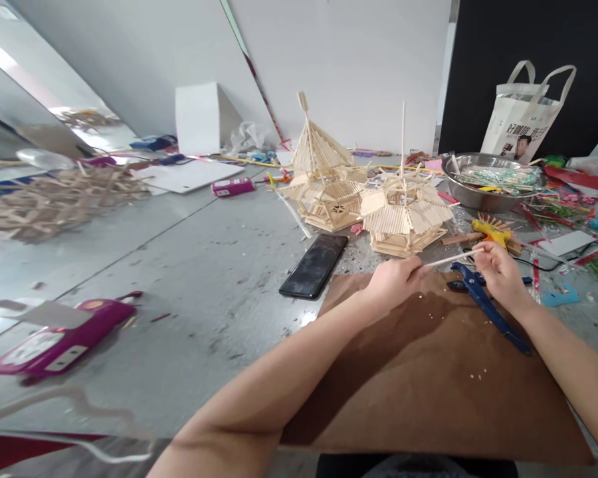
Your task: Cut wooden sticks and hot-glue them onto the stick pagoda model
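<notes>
A thin pale wooden stick (451,258) stretches between my two hands above the brown sheet (443,392). My left hand (395,282) is closed around its left end. The right end is pinched in the fingers of my right hand (498,269). Blue-handled cutting pliers (493,309) lie on the sheet just below my right hand. Beyond my hands stands a small pavilion model (406,216) built of sticks, with one stick rising upright from its middle. A taller stick pavilion (323,169) with a pointed roof is to its left.
A black phone (315,265) lies left of the sheet. At the right are a yellow glue gun (492,231), a metal bowl (496,199) of sticks and wrappers, and a white bag (523,123). Purple boxy devices (74,332) and a stick lattice (62,199) sit at the left.
</notes>
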`<state>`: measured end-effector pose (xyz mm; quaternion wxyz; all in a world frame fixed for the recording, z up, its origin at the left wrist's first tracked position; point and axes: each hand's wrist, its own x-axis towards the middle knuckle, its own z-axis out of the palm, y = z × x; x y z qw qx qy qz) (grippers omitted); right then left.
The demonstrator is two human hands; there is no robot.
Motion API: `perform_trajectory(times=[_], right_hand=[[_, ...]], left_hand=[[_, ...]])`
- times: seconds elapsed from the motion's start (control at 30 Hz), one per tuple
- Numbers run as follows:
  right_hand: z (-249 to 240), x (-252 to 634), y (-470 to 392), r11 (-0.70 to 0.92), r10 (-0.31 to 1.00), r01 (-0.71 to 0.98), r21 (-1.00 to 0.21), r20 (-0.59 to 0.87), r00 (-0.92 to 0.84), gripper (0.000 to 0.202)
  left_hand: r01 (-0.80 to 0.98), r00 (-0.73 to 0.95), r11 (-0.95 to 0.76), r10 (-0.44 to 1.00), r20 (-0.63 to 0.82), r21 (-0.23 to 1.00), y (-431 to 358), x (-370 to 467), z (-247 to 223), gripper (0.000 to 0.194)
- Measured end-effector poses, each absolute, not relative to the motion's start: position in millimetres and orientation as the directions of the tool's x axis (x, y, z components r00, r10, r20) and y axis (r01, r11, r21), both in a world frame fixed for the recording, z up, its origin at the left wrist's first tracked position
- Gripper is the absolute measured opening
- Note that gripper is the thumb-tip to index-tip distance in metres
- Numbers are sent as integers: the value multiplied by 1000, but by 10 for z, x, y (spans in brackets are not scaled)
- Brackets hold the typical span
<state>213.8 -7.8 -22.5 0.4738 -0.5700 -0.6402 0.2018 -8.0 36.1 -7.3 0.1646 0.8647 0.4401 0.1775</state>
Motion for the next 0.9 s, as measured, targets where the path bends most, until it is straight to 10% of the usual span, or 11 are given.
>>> perform_trajectory(times=[0.27,0.63,0.9], right_hand=[[-141,1851,18,225,974,284,-932,221,-46,36],[-36,1545,169,357,892,-68,-932,318,321,24],[-480,1430,153,328,877,-21,-944,297,378,28]], left_hand=[[443,543,-449,823,166,776,336,-6,-144,29],[362,542,-407,824,166,839,288,-2,-160,28],[329,473,-395,855,213,858,264,23,-211,28]])
